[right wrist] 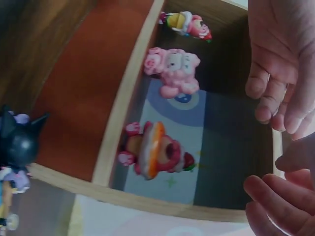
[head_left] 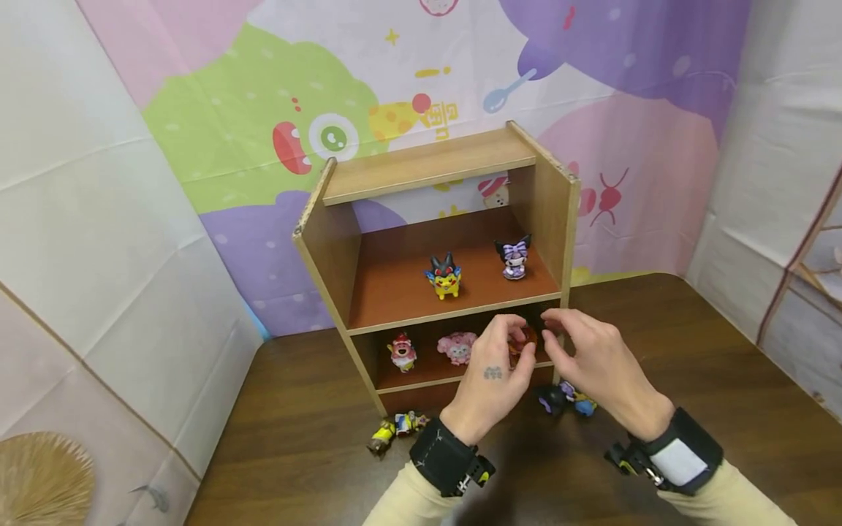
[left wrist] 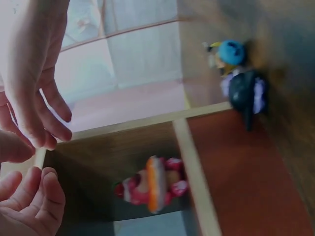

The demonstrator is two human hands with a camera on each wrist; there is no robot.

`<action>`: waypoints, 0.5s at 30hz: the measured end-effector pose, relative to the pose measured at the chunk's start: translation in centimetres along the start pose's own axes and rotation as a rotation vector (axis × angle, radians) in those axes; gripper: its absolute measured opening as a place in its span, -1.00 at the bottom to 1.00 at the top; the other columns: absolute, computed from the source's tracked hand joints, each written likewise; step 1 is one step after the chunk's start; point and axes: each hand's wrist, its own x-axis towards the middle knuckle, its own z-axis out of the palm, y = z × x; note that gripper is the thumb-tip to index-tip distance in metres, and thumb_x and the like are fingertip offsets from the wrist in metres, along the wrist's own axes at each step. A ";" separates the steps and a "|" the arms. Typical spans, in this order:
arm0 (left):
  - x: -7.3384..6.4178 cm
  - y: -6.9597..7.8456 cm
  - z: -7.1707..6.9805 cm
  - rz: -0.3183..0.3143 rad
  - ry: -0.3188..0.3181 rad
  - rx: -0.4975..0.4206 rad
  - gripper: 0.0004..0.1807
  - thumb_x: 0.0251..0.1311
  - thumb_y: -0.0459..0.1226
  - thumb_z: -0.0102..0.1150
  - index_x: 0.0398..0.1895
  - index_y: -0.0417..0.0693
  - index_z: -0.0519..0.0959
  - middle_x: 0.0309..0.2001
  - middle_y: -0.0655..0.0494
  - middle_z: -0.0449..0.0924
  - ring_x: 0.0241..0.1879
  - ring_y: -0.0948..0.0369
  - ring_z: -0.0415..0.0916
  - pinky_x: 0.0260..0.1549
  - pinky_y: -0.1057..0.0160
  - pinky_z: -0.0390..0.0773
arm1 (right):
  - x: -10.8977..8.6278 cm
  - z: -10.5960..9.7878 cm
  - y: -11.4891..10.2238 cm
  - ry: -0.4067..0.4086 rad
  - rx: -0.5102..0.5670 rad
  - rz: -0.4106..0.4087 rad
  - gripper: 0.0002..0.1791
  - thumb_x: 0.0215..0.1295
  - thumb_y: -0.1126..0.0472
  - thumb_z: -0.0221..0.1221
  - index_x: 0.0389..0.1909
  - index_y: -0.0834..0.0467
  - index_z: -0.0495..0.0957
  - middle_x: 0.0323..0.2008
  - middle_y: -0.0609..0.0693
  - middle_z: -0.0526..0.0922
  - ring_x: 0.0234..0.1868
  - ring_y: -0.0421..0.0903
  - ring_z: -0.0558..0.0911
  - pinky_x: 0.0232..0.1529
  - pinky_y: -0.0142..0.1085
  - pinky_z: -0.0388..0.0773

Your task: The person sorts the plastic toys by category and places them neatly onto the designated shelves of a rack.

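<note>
My left hand [head_left: 493, 372] hovers before the lower shelf, fingers loosely bent, nothing held. Across from it, my right hand [head_left: 595, 358] is likewise relaxed with nothing in it. Behind the gap between them stands a pink-red figurine with an orange ring [right wrist: 156, 150] round its middle, partly hidden by the hands in the head view. Left of it on that shelf sit a fluffy pink figurine [head_left: 457, 348] and a pink figurine with a red hat [head_left: 403, 353]. On the shelf above are a yellow figurine with a black hood [head_left: 444, 276] and a purple-and-black one [head_left: 514, 257].
The wooden shelf unit [head_left: 434, 319] stands on a dark wood table [head_left: 283, 438] against a cartoon-print cloth. By its front left foot lie small figurines [head_left: 383, 437]; more, including a black-and-purple one [head_left: 554, 399], lie by the right foot.
</note>
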 end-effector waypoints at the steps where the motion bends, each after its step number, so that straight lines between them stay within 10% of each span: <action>1: -0.2 -0.2 0.2 -0.003 -0.008 0.002 -0.69 0.34 -0.38 0.22 0.09 -0.20 0.43 -0.17 0.00 0.53 -0.20 0.14 0.56 -0.23 0.39 0.59 | -0.2 0.1 0.1 -0.004 0.001 0.004 -0.68 0.03 0.46 0.40 -0.14 0.31 0.62 -0.32 0.10 0.72 -0.41 -0.10 0.67 -0.41 -0.15 0.68; 15: -2.8 -2.4 2.2 -0.078 -0.205 0.091 -0.77 0.34 -0.30 0.27 0.00 -0.13 0.56 -0.15 0.06 0.62 -0.23 0.19 0.59 -0.24 0.59 0.48 | -4.4 0.8 2.7 -0.175 -0.066 0.083 -0.83 0.08 0.31 0.39 -0.29 0.09 0.67 -0.40 -0.10 0.76 -0.57 -0.28 0.50 -0.60 -0.40 0.40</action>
